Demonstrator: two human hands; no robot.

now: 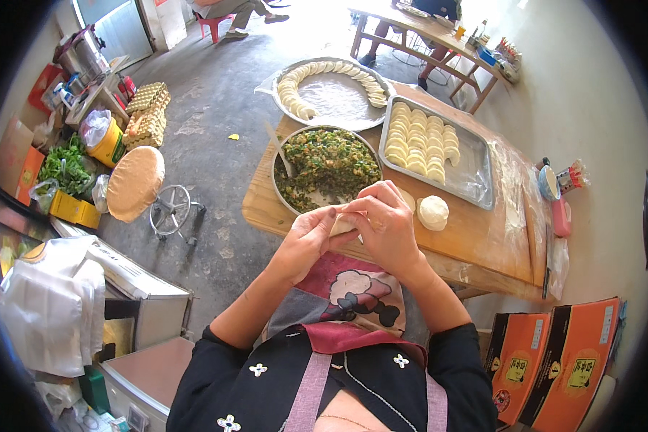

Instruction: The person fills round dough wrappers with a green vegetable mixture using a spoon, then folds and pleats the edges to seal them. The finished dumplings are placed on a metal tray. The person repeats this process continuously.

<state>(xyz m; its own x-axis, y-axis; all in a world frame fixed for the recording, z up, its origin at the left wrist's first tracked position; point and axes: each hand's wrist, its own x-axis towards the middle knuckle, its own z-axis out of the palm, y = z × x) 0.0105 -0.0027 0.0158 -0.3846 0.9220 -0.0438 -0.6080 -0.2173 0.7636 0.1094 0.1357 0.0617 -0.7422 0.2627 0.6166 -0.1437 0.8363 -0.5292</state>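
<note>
Between the fingertips of both hands is a folded dumpling (342, 225), partly hidden by them. My left hand (310, 231) supports it from the left, and my right hand (387, 227) grips its upper edge. Just beyond them, a metal bowl (275, 181) holds chopped green filling (329, 154) with a light-coloured spatula (282, 154) leaning in it. To the right of my right hand lies a pile of round dough wrappers (433, 213). Rows of dumplings (413, 137) fill the left part of a rectangular metal tray (474, 181). More dumplings (297, 86) curve around a lined round tray (343, 102).
Flour dusts the right side of the wooden table (464, 245). A bowl (548, 182) stands at its far right edge. On the floor are a round-seated stool (136, 183), egg trays (147, 113) and orange cartons (572, 356). Two other people sit farther back, one at another table (426, 27).
</note>
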